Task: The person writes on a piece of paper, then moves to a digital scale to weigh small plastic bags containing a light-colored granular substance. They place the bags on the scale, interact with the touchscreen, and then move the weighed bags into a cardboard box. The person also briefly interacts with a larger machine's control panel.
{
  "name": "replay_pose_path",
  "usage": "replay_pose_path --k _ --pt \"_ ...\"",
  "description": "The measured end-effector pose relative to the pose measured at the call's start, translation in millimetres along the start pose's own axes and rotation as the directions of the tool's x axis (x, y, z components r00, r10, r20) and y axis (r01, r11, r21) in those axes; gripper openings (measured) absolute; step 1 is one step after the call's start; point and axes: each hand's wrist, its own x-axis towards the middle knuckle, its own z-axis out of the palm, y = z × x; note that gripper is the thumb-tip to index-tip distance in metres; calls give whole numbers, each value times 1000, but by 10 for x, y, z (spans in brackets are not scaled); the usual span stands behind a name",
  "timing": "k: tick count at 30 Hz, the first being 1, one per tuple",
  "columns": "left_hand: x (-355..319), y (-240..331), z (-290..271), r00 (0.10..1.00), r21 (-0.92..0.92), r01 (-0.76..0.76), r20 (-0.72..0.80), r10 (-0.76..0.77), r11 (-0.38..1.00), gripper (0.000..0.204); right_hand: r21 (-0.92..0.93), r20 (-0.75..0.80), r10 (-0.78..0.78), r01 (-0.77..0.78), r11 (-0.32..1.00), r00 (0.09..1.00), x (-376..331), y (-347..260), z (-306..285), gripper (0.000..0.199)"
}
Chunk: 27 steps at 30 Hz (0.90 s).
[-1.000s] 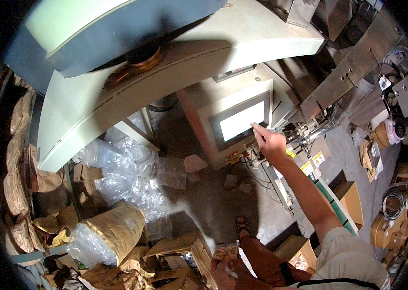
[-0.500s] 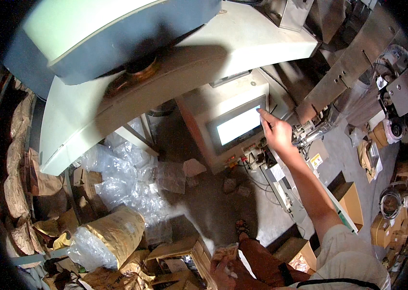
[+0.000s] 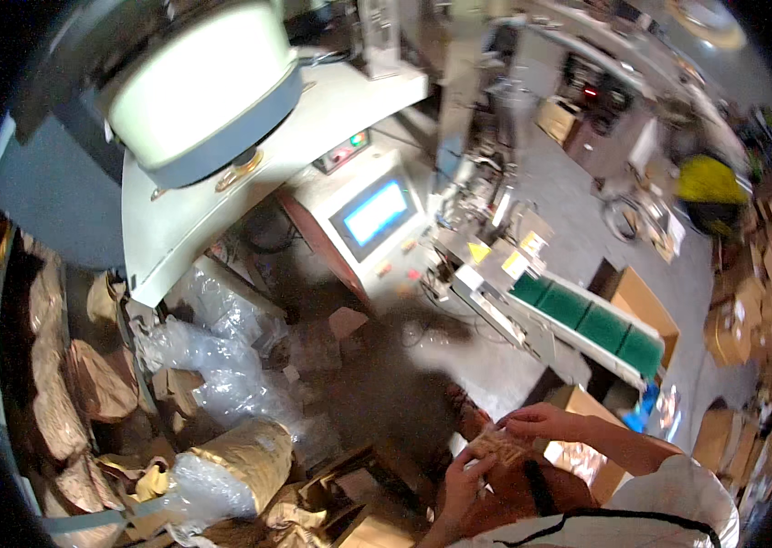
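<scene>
In front of my body, low in the view, my left hand grips a small see-through packet with tan, light-brown contents. My right hand reaches over from the right, its fingers closed at the packet's upper edge; motion blur hides the exact grip. Ahead stands a machine's control box with a lit touch screen, which neither hand touches. Right of that box a short conveyor with a green belt slopes down toward an open cardboard box.
A large white drum rests on the machine's white frame. Clear plastic film is heaped at the left, near a brown paper sack. Another open carton stands by my legs. Stacked cartons line the far right.
My right hand has left the touch screen and come down to the packet in my left hand. My view has swung rightward, showing more of the green conveyor.
</scene>
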Motion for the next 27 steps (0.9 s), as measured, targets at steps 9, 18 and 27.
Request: replay_pose_path --k 9,18,27 --pt "-839 -746 321 936 343 -177 348 50 922 20 -359 -427 -325 172 917 844 -2095 39 1170 33" --pt "-1540 -734 1464 836 606 -184 510 -200 773 24 18 -856 -184 384 923 484 -3229 696 1424 20" --pt "-2160 -2043 2819 679 663 -264 643 -353 700 22 205 -898 -126 656 727 421 -4743 1916 1606 24"
